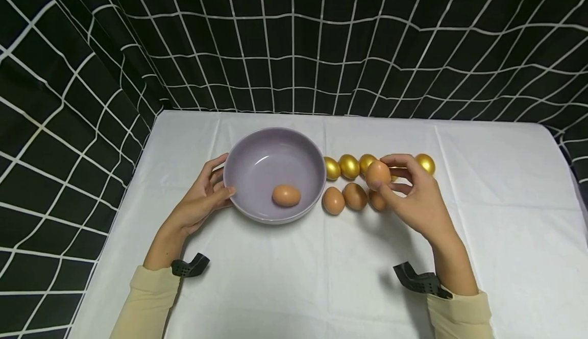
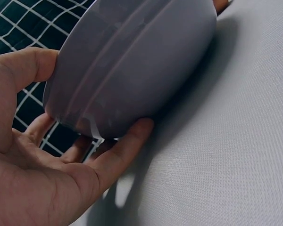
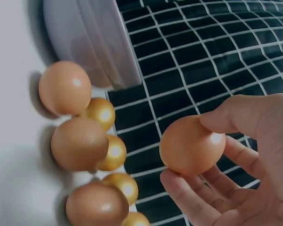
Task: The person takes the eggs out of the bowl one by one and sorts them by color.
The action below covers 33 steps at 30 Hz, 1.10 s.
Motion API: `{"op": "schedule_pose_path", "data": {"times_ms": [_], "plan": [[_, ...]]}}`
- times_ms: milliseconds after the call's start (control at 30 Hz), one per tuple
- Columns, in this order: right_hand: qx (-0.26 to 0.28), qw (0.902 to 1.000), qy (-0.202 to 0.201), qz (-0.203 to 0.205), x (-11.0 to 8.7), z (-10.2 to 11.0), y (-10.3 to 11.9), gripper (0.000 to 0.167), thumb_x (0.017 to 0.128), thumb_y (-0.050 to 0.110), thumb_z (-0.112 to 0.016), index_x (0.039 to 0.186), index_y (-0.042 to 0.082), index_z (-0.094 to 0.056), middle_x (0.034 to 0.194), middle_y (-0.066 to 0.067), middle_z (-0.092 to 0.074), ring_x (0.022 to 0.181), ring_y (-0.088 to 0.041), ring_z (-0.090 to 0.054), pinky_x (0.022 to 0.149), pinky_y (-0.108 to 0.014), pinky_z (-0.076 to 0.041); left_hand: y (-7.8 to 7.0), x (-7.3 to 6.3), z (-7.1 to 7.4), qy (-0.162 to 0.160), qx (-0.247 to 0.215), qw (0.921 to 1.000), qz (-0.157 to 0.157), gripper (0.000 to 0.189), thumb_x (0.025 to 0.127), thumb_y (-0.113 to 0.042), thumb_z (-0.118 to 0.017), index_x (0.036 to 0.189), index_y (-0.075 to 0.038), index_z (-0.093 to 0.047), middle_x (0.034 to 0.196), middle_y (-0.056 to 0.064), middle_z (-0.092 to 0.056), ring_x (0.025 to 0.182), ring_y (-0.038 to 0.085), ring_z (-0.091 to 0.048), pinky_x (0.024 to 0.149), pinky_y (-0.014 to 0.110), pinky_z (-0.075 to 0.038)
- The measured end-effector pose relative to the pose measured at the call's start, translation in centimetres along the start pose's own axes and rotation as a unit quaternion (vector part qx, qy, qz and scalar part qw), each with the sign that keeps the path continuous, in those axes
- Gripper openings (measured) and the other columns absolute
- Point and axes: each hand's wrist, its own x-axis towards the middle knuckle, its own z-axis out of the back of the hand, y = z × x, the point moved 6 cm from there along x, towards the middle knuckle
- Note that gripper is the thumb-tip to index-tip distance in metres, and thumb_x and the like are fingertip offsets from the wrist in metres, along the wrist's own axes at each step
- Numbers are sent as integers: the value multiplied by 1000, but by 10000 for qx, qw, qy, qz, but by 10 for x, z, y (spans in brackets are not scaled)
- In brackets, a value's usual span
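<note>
A brown egg [image 1: 378,174] is pinched between the thumb and fingers of my right hand [image 1: 415,196], raised above the table. In the right wrist view the held egg [image 3: 191,145] shows whole, away from the others. My left hand [image 1: 199,201] holds the left side of a purple-grey bowl [image 1: 271,147], thumb at the rim and fingers along the outer wall. Inside the bowl lies one brown egg [image 1: 286,195]. Right of the bowl, three brown eggs [image 1: 333,200] sit in a row, the rightmost partly hidden by my right hand.
Behind the brown eggs runs a row of several golden eggs [image 1: 349,167], with another golden egg [image 1: 425,163] at its right end, partly screened by my hand. A white cloth [image 1: 275,277] covers the table. Black curtains with a white grid [image 1: 294,43] stand at the back and left.
</note>
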Motion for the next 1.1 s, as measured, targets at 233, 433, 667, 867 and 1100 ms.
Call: {"op": "schedule_pose_path", "data": {"times_ms": [233, 433, 667, 867, 1100], "plan": [[-521, 9982, -218, -178, -7, 13, -15, 45, 95, 17, -79, 136, 6, -63, 132, -8, -64, 110, 11, -58, 82, -4, -53, 0, -1, 2, -25, 35, 10000, 3, 84, 100, 1, -60, 168, -27, -19, 166, 15, -29, 137, 18, -55, 97, 34, -61], [-740, 9964, -306, -281, -12, 21, -27, 45, 96, 19, -79, 135, 4, -63, 130, -12, -64, 106, 11, -56, 80, -2, -52, 0, 0, 2, 7, 40, 10000, -9, 84, 100, 1, -60, 168, -27, -19, 165, 16, -29, 136, 17, -56, 97, 33, -61], [-1108, 9917, -208, -626, -13, 29, -39, 43, 96, 20, -75, 134, 2, -64, 130, -17, -67, 100, 11, -54, 76, -1, -50, 1, -1, 1, -4, 55, 10000, -6, 84, 100, 1, -60, 168, -27, -18, 165, 15, -29, 137, 19, -55, 96, 33, -61], [-1544, 9853, -93, -721, -11, 29, -52, 44, 96, 22, -75, 134, 2, -66, 123, -24, -71, 105, -18, -66, 75, -4, -47, 1, 0, 1, 37, 58, 10000, -38, 83, 101, 1, -59, 168, -28, -18, 166, 15, -29, 139, 20, -53, 97, 33, -61], [-1741, 9813, 38, -815, -10, 24, -60, 44, 96, 25, -74, 132, 1, -65, 121, -27, -72, 107, -40, -71, 77, -13, -45, 1, 1, 2, 27, 17, 10000, -15, 84, 100, 1, -60, 167, -28, -19, 167, 14, -28, 141, 22, -53, 97, 34, -61]]}}
